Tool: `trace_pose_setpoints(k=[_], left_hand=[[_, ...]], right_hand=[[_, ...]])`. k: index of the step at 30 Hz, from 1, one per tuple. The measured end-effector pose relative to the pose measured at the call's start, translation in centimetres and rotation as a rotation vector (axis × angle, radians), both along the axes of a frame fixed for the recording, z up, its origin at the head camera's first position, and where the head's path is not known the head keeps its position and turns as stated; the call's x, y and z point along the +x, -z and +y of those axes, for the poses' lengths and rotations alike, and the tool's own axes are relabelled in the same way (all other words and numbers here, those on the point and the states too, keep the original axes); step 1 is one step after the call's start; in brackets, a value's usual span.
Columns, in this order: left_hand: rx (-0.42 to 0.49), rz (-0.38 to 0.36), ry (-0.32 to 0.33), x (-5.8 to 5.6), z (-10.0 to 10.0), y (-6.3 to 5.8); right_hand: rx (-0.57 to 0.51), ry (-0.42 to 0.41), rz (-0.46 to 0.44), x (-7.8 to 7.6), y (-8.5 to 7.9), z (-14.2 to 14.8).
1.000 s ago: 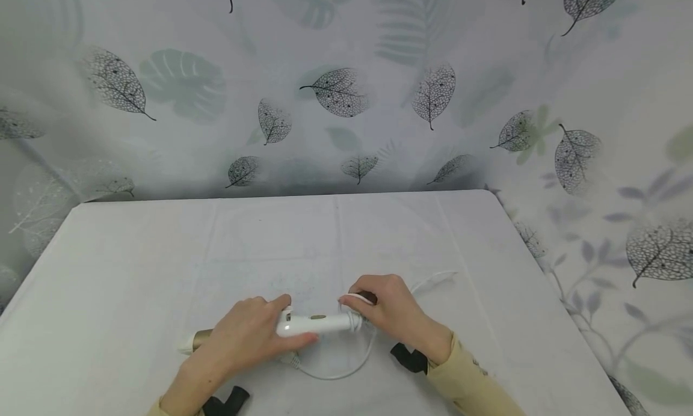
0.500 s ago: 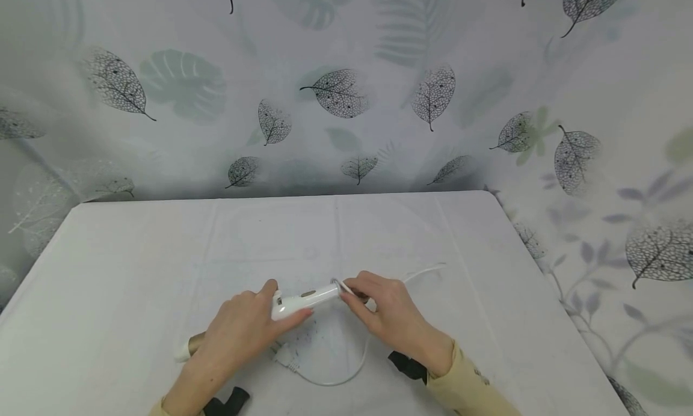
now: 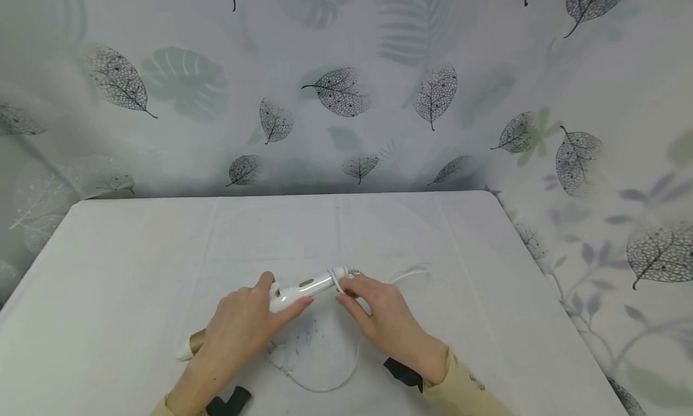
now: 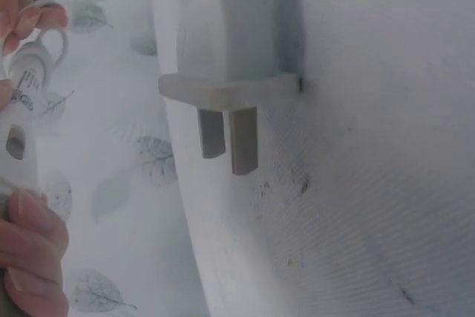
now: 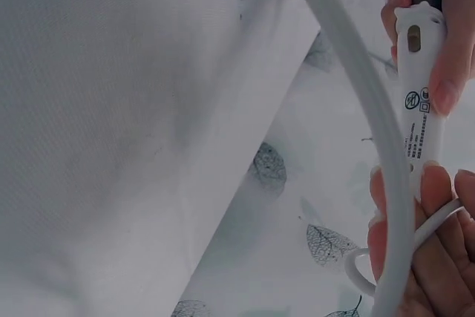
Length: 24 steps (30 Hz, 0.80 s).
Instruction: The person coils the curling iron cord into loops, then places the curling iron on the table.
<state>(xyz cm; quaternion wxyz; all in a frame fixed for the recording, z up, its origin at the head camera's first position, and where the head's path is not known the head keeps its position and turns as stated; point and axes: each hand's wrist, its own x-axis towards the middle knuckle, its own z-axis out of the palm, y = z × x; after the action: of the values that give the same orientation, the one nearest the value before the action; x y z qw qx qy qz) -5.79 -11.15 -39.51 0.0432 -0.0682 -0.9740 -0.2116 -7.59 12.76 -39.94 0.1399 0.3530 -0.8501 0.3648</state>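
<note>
My left hand [image 3: 240, 320] grips a white curling iron [image 3: 295, 294] around the middle, its thumb along the near side. The gold barrel [image 3: 197, 341] with a white tip sticks out beyond that hand at the left. At the handle's cord end, my right hand [image 3: 387, 320] pinches the white power cord [image 3: 337, 282], which loops around the handle there. In the right wrist view, printed text shows on the handle [image 5: 419, 128], and a cord length [image 5: 371, 102] crosses close to the camera. The two-pin plug [image 4: 226, 42] hangs in the left wrist view.
The white-covered table [image 3: 162, 241] stretches out beyond both hands, with a leaf-patterned curtain or wall [image 3: 325, 43] behind. A slack loop of cord [image 3: 325, 391] curves in front of the hands. Black wrist pieces [image 3: 230, 401] show below the sleeves.
The curling iron's cord end has swung up and away, so the handle now tilts. My right hand has shifted slightly with the cord, and the plug has moved a little left.
</note>
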Motion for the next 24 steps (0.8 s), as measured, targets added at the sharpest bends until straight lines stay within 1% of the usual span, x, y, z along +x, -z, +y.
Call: trace_pose_setpoints(k=[3,6,9,13,15,17,20,22,24], left_hand=[[0.018,0.015,-0.016,-0.03,0.03,-0.14],[0.025,0.009,-0.026,-0.04,0.11,-0.28],[0.036,0.008,-0.04,0.0,0.21,-0.4],[0.053,0.04,-0.057,0.14,0.31,-0.5],[0.058,0.067,-0.06,0.2,0.33,-0.53],[0.067,0.084,-0.06,0.29,0.33,-0.58],[0.098,0.081,-0.056,0.4,0.33,-0.7],[0.124,0.075,-0.047,0.45,0.32,-0.78],[0.14,0.085,-0.034,0.47,0.29,-0.83]], right_hand=[[-0.013,0.024,-0.01,-0.05,-0.11,0.12],[-0.018,0.036,-0.028,-0.08,-0.22,0.13],[-0.015,0.043,-0.077,-0.01,-0.38,0.06],[0.004,0.049,-0.136,0.12,-0.68,-0.08],[0.036,0.055,-0.113,0.14,-0.83,-0.09],[0.073,0.066,-0.058,0.09,-0.89,-0.02],[0.1,0.061,0.015,-0.16,-0.73,0.26],[0.069,0.032,0.023,-0.38,-0.48,0.5],[0.025,-0.017,-0.003,-0.6,-0.14,0.71]])
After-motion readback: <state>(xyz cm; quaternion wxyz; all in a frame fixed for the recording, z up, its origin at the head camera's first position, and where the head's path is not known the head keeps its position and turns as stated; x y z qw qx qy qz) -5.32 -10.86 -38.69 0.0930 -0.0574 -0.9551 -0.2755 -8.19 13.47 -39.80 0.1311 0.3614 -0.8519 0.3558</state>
